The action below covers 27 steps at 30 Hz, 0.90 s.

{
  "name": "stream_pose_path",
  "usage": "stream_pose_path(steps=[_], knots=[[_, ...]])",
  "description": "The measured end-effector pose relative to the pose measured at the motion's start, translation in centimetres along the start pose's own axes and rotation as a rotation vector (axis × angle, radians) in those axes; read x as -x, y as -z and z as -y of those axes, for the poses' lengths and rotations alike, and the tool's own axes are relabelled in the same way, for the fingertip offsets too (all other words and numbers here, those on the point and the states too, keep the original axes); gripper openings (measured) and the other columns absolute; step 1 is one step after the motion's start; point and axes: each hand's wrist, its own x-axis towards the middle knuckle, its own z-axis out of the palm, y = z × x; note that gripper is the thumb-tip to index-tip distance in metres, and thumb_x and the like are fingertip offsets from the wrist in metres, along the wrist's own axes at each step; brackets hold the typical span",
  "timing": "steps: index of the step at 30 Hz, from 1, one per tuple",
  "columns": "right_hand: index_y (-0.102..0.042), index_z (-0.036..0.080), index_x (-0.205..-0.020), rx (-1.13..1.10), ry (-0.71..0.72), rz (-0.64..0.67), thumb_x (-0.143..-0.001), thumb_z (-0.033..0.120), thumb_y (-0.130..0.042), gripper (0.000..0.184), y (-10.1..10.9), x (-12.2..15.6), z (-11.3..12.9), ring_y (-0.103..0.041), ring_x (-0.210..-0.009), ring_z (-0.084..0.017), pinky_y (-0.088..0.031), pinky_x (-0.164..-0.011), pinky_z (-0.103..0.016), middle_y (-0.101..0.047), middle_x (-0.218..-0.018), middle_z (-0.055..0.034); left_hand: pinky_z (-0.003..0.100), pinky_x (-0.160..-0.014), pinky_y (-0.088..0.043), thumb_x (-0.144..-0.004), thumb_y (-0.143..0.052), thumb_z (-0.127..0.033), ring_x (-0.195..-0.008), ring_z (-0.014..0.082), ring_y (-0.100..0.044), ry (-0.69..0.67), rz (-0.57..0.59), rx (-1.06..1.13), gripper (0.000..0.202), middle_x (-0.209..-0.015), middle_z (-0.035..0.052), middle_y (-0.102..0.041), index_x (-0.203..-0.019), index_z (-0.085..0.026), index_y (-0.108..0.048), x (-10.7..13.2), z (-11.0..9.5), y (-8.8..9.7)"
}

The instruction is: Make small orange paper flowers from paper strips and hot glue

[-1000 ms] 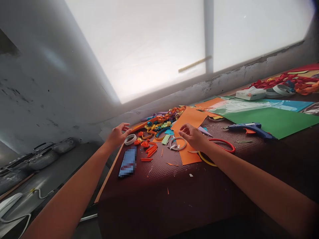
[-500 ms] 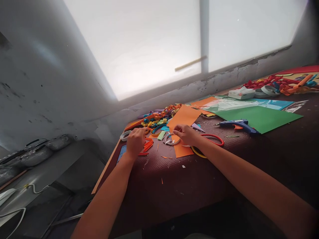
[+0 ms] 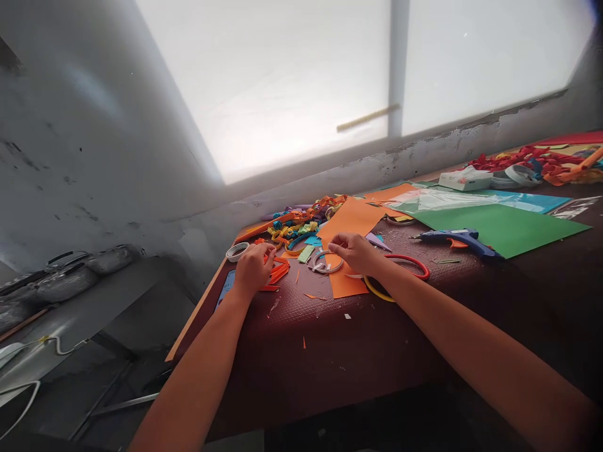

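Observation:
Over the left part of the table, my left hand [image 3: 254, 267] is closed with its fingers curled in. What it grips, if anything, is too small to make out. Folded orange paper strips [image 3: 279, 271] lie just to its right, partly covered by the hand. My right hand [image 3: 352, 250] has thumb and fingers pinched together above an orange paper sheet [image 3: 351, 220]. Anything in that pinch cannot be made out. By its fingertips lies a pale ring [image 3: 328, 269]. Near the right wrist are a red ring [image 3: 421, 267] and a yellow ring [image 3: 375, 291], partly behind the forearm.
A white tape roll [image 3: 237, 252] and a phone [image 3: 226, 285] lie left. Colourful paper pieces [image 3: 301, 226] pile up behind. To the right are a blue glue gun [image 3: 464, 240], green paper [image 3: 518, 226] and a tissue pack [image 3: 464, 179]. Scraps dot the brown table [image 3: 320, 351].
The view has shifted slightly. My left hand has turned a little, bringing its fingertips into clearer view. My right hand stays pinched beside the pale ring.

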Motion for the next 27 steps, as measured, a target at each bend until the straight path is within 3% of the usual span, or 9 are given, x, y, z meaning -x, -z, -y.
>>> stream_pose_path(steps=[4, 9, 15, 22, 27], knots=[[-0.063, 0.017, -0.081, -0.026, 0.004, -0.013, -0.088, 0.044, -0.053, 0.03, 0.0, 0.1, -0.1, -0.052, -0.067, -0.015, -0.037, -0.064, -0.028, -0.065, -0.076, -0.0029, 0.039, -0.086, -0.049, -0.095, -0.047, -0.032, -0.095, 0.0277, -0.065, 0.031, 0.02, 0.018, 0.025, -0.094, 0.0097, -0.074, -0.097, -0.019, -0.068, 0.1, 0.0, 0.1], [-0.064, 0.017, -0.083, -0.054, 0.003, -0.061, -0.088, 0.043, -0.055, 0.028, -0.1, -0.1, -0.5, -0.057, -0.071, -0.017, -0.039, -0.065, -0.028, -0.067, -0.079, -0.004, 0.033, -0.073, -0.052, -0.089, -0.058, -0.044, -0.078, 0.022, -0.066, 0.023, 0.129, 0.093, 0.028, -0.085, 0.0056, -0.073, -0.096, -0.019, -0.069, 0.1, 0.1, 0.0], [-0.064, 0.017, -0.092, -0.11, -0.026, -0.168, -0.091, 0.039, -0.053, 0.024, -0.3, -0.6, -1.2, -0.063, -0.078, -0.019, -0.045, -0.069, -0.029, -0.071, -0.087, -0.0068, 0.034, -0.076, -0.05, -0.084, -0.062, -0.049, -0.084, 0.0227, -0.065, 0.006, 0.228, 0.1, 0.033, -0.091, 0.0072, -0.073, -0.097, -0.019, -0.069, 0.1, -0.4, -0.1], [-0.064, 0.017, -0.091, -0.113, -0.031, -0.165, -0.091, 0.039, -0.056, 0.024, -0.2, -0.6, -1.3, -0.064, -0.077, -0.018, -0.046, -0.069, -0.029, -0.071, -0.086, -0.0069, 0.03, -0.057, -0.039, -0.081, -0.061, -0.058, -0.063, 0.0192, -0.059, 0.062, 0.409, 0.016, 0.038, -0.066, 0.0015, -0.066, -0.069, -0.022, -0.063, 0.1, -0.5, 2.1], [-0.064, 0.017, -0.087, -0.077, -0.023, -0.132, -0.091, 0.04, -0.057, 0.025, -0.1, -0.6, -1.2, -0.062, -0.075, -0.018, -0.043, -0.066, -0.028, -0.07, -0.083, -0.0062, 0.029, -0.061, -0.041, -0.082, -0.059, -0.048, -0.071, 0.0197, -0.063, 0.074, 0.47, 0.017, 0.029, -0.074, 0.0018, -0.07, -0.069, -0.022, -0.063, 0.0, -0.3, 2.4]])
